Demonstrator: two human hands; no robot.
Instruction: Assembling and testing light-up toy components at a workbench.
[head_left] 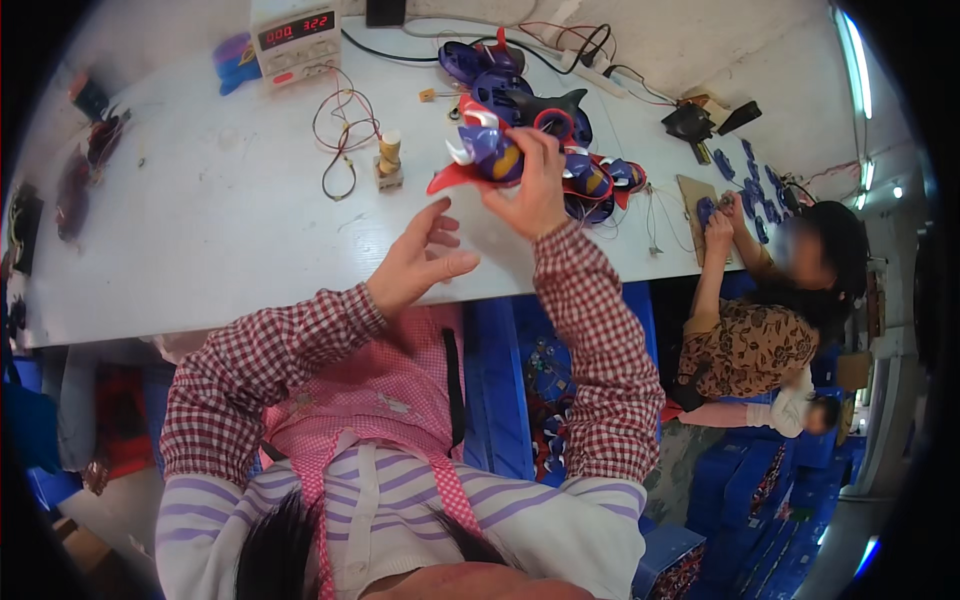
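A purple and red plastic toy [492, 158] with white horn-like parts and a yellow patch is gripped in my right hand [537, 187], raised over the white table. My left hand [420, 255] hovers by the table's front edge with its fingers apart and nothing in it. Behind and to the right of the held toy lies a pile of similar purple and red toy pieces [594, 180], partly hidden by my right hand. Left of the toy stands a small block with a tan cylinder on top [389, 160].
A power supply [298, 45] with a lit display stands at the back left, its thin wires [345, 130] looped on the table [230, 220]. At the right another person [750, 320] handles a purple piece. Blue bins [500, 390] sit below the front edge.
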